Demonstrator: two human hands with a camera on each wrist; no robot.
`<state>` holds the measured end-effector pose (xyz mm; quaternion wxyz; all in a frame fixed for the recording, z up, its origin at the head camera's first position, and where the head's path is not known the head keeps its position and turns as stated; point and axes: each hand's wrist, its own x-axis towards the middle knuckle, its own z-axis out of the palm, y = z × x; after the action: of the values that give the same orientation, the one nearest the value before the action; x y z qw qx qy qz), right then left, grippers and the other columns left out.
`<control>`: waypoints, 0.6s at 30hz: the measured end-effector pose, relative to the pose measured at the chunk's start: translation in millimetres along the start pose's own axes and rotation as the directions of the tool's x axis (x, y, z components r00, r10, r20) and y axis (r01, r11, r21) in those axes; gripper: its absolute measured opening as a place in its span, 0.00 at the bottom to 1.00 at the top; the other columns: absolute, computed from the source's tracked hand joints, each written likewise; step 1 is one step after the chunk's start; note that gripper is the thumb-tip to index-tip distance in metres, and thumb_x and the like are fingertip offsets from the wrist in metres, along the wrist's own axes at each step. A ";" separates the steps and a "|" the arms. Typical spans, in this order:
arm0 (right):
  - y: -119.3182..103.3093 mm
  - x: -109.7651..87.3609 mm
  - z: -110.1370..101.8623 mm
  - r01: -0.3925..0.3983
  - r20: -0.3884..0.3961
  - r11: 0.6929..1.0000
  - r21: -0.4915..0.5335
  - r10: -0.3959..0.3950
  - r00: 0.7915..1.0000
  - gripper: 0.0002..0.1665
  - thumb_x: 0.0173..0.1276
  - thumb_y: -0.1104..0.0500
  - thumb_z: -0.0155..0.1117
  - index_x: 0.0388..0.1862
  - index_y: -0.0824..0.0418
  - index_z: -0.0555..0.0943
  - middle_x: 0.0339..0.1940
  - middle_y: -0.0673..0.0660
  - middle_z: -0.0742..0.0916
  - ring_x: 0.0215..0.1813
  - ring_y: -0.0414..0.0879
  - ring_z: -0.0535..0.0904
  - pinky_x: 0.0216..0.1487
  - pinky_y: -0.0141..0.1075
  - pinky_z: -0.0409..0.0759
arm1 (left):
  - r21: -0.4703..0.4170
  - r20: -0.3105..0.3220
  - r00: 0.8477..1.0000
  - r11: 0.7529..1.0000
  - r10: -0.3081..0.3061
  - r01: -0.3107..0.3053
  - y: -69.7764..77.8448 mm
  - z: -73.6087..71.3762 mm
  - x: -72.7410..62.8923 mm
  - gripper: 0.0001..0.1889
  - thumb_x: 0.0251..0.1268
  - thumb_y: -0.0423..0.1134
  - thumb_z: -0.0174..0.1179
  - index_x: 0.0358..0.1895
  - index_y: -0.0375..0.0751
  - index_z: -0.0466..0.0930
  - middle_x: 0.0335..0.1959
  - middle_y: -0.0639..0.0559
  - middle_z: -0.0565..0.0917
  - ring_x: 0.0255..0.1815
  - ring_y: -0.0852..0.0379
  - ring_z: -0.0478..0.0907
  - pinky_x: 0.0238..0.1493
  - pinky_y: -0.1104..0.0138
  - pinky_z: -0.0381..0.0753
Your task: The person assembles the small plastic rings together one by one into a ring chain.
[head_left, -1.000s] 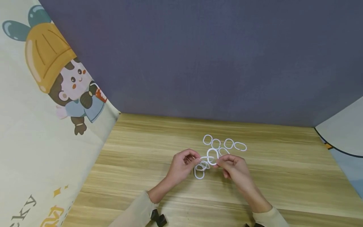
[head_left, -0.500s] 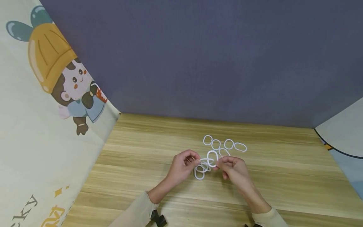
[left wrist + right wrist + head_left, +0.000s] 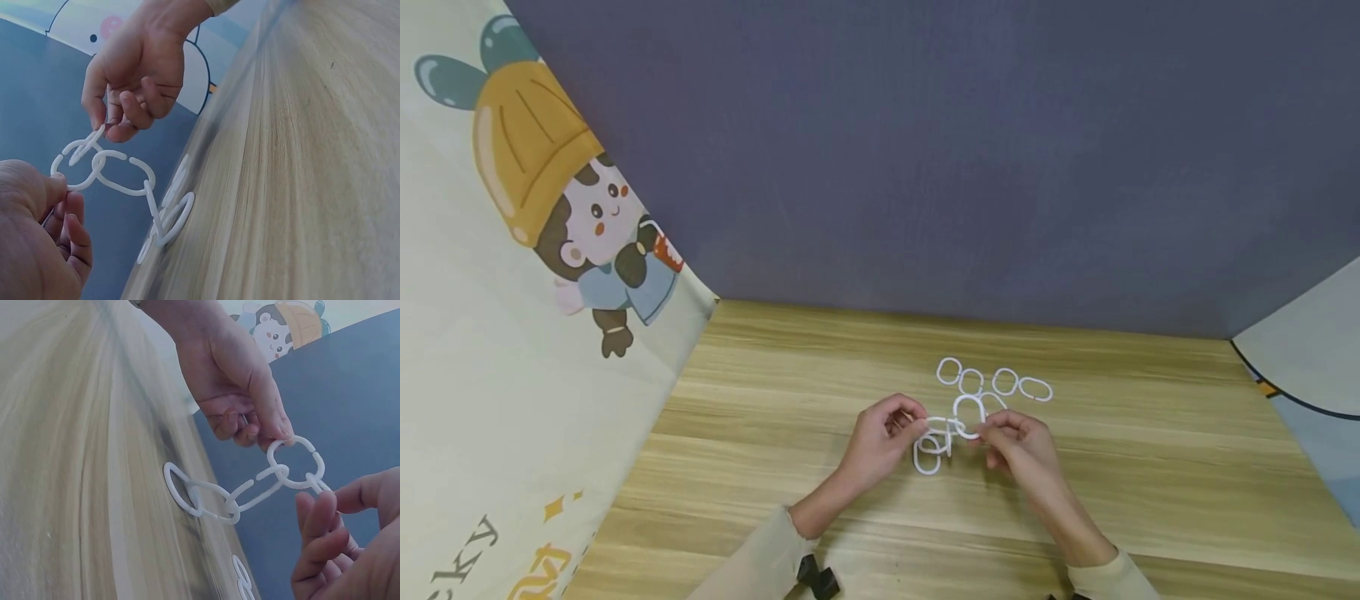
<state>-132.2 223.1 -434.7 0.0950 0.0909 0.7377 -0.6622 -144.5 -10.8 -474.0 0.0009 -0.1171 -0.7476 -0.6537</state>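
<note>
Between thumb and fingertips my left hand (image 3: pixel 886 435) pinches a white open-gapped chain link (image 3: pixel 323 469). Several more white links (image 3: pixel 122 189) hang hooked from it, and the lowest one (image 3: pixel 927 472) lies on the table. My right hand (image 3: pixel 1028 454) pinches another white link (image 3: pixel 956 410) by its lower right edge, holding it upright. In both wrist views that link passes through the loop of the left-held one. The hands face each other a little above the tabletop, with the joined links spanning them.
Several loose white links (image 3: pixel 1035 379) lie on the wooden table (image 3: pixel 775 375) just beyond my hands. A dark grey-blue panel (image 3: pixel 970 167) rises at the table's back edge. To the left hangs a pale cloth printed with a cartoon figure (image 3: pixel 527 150).
The right hand's link has shifted slightly to the right and turned rounder to view. The hanging links below have swung a little. My left hand stays almost in place.
</note>
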 end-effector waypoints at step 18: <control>1.4 13.8 -8.0 0.059 0.031 0.998 0.000 -0.059 0.998 0.07 0.80 0.70 0.64 0.49 0.75 0.84 0.28 0.51 0.88 0.23 0.40 0.77 0.24 0.28 0.72 | -0.054 -0.042 0.999 0.998 -0.029 0.027 -4.6 0.5 7.3 0.04 0.75 0.29 0.70 0.47 0.31 0.87 0.38 0.41 0.87 0.31 0.63 0.77 0.33 0.75 0.77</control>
<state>-145.3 231.3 -438.8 0.0869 0.0587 0.7389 -0.6656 -152.3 -9.6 -477.4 0.0045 -0.0926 -0.7313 -0.6758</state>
